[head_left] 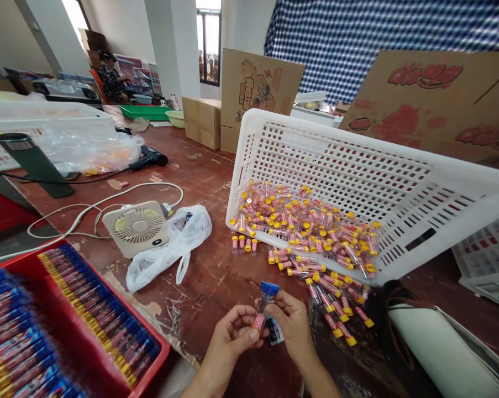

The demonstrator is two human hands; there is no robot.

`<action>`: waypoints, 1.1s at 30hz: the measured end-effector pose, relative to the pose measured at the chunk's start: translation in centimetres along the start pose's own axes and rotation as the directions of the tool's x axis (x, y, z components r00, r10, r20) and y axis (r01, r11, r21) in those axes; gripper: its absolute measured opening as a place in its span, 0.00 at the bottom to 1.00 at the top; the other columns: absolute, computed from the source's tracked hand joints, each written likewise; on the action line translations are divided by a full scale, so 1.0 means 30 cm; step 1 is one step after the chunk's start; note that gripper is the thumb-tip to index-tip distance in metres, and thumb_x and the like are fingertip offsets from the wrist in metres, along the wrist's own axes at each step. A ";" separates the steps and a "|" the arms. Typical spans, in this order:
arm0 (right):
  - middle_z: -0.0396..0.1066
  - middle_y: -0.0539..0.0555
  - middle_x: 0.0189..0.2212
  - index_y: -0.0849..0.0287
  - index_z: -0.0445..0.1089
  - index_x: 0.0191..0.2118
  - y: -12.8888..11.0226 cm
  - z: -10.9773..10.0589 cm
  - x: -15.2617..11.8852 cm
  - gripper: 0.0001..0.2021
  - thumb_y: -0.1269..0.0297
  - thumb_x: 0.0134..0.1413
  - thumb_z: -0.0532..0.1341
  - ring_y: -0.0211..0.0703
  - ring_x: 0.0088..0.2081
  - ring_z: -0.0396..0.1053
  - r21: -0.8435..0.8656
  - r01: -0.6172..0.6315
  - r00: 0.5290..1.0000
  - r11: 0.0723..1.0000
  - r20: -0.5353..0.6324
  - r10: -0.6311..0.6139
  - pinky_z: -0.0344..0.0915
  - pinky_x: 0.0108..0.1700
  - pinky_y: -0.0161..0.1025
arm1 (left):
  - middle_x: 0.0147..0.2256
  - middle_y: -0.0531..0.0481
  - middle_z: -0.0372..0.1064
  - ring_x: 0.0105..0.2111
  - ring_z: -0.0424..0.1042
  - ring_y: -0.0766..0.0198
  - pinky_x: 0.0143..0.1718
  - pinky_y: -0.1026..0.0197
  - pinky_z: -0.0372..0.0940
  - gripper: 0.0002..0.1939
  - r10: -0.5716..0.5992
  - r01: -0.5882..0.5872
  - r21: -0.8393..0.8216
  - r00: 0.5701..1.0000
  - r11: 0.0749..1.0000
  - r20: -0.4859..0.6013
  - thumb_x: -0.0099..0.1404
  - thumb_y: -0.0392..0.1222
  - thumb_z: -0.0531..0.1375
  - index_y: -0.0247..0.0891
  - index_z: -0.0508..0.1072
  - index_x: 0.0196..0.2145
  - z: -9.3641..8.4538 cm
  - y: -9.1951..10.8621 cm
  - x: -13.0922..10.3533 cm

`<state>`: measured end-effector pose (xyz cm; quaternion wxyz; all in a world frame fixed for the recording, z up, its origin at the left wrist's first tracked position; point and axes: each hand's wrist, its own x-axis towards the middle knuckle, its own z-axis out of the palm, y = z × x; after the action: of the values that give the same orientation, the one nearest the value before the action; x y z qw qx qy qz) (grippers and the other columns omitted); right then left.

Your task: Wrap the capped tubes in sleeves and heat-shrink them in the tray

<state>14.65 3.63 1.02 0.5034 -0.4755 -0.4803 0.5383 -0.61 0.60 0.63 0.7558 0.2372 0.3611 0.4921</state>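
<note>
Between my hands, in front of the basket, is a small clear tube (259, 320) with a pink label and a blue piece at its top end. My left hand (236, 333) has its fingers closed round the tube's lower part. Pinched near the blue end, my right hand (294, 323) grips the same tube from the other side. A small dark printed piece (276, 330) shows just below the tube; whether it touches my right fingers I cannot tell. Several yellow-capped tubes (327, 295) lie loose to the right, and a short row of them (248, 244) stands beyond my hands.
A tipped white plastic basket (348, 166) spills yellow-capped tubes onto the table. At left, a red tray (160, 359) holds rows of blue-topped tubes. A small fan (137, 225), a plastic bag (162, 257) and a dark green flask (37, 166) stand nearby. A person (109, 77) sits far back.
</note>
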 end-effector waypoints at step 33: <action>0.78 0.56 0.37 0.57 0.76 0.42 0.021 0.150 -0.028 0.16 0.53 0.50 0.71 0.47 0.34 0.73 0.192 -0.144 0.990 0.971 0.038 0.139 0.72 0.34 0.40 | 0.27 0.47 0.78 0.25 0.75 0.65 0.26 0.67 0.71 0.17 0.135 -0.139 0.003 0.953 0.990 -0.273 0.40 0.45 0.77 0.34 0.81 0.27 -0.061 0.049 0.031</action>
<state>10.14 2.61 0.81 0.5019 -0.4505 -0.3965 0.6229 -2.65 2.06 0.24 0.6649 0.1857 0.4401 0.5742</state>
